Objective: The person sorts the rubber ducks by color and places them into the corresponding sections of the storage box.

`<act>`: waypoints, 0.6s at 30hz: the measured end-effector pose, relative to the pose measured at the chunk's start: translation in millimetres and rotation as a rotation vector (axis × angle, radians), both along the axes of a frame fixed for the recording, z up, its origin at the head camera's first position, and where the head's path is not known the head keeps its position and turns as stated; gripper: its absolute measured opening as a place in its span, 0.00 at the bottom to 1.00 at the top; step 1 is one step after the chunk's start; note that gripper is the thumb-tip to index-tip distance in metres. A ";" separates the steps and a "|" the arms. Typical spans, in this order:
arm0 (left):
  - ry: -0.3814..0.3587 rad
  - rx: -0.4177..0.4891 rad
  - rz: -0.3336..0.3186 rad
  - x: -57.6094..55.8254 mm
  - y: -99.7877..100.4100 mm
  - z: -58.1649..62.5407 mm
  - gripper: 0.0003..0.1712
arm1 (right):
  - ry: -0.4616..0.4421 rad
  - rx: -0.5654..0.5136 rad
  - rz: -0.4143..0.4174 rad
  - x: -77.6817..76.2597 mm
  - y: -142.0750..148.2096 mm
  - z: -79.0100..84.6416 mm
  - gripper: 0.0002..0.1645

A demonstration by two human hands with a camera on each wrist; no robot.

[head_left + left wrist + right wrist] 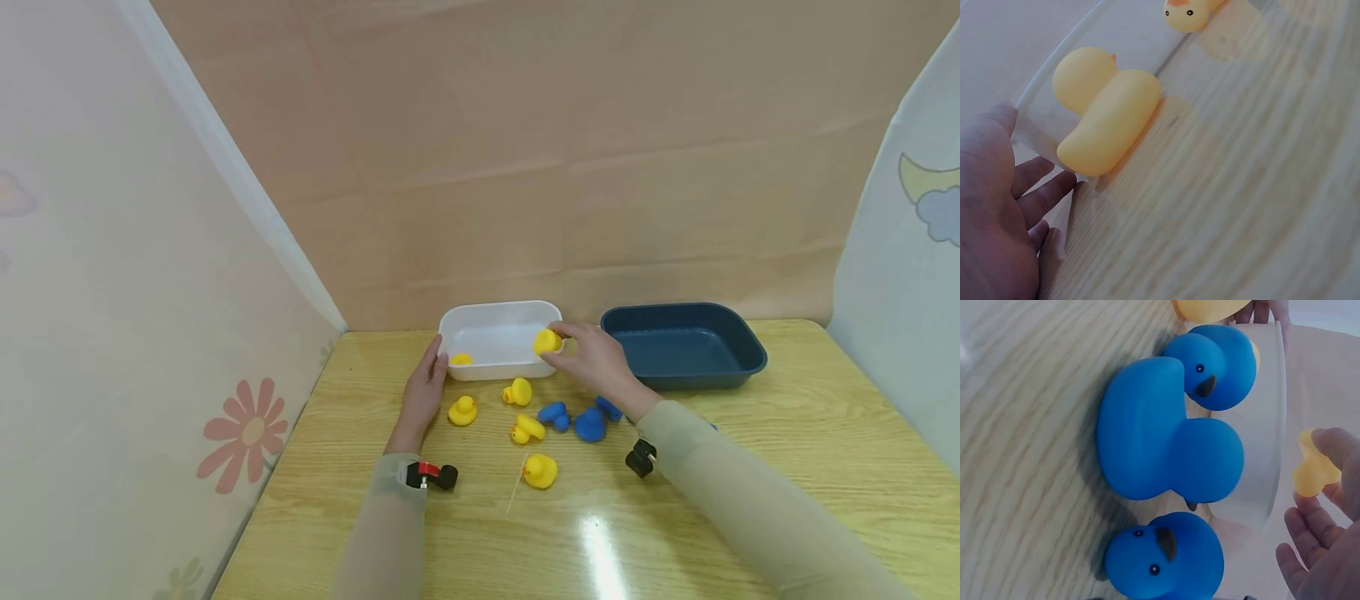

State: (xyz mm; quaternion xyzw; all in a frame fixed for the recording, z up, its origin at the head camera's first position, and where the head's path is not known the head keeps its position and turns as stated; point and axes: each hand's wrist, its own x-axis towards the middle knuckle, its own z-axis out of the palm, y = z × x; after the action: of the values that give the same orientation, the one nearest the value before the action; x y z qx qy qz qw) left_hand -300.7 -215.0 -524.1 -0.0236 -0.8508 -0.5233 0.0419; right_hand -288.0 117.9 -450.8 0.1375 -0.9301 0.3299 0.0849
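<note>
My right hand [596, 354] pinches a yellow rubber duck [547, 342] between thumb and fingertips, over the right end of the white tray [502, 371]. In the right wrist view the same duck [1315, 465] shows beyond the tray's rim. My left hand [423, 396] holds the tray's near left corner, thumb along the front wall and fingers at the side. Inside the tray, another yellow duck [461, 359] lies by that corner, mostly hidden by the wall. In the left wrist view a yellow duck [1110, 119] stands close to the tray's wall, beside my left hand [997, 212].
Several yellow ducks, one nearest me [540, 472], lie on the wooden table [480, 533] before the tray. Several blue ducks [590, 425] sit near my right forearm. A dark blue tray [682, 382] stands at the right. A paper backdrop [487, 167] rises behind.
</note>
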 end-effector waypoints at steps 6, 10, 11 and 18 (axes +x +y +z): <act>0.002 -0.011 -0.001 -0.1 -0.5 0.6 0.36 | -0.036 0.017 -0.018 -9.2 -4.8 -3.1 0.32; 0.003 -0.011 -0.001 -0.4 -0.4 1.1 0.37 | -0.035 0.025 -0.027 -14.4 -9.5 -4.5 0.35; 0.003 -0.011 0.000 -0.6 -0.3 1.2 0.37 | -0.030 0.031 -0.029 -15.6 -11.0 -4.9 0.35; -0.005 -0.017 -0.001 -0.9 -0.1 0.9 0.36 | 0.002 0.069 -0.071 -18.7 -17.2 -6.6 0.38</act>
State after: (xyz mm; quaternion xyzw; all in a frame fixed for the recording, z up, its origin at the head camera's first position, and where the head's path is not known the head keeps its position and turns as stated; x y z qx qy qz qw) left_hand -301.6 -215.1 -523.2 -0.0231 -0.8553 -0.5161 0.0392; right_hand -306.8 100.6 -457.4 0.1075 -0.9451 0.2942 0.0930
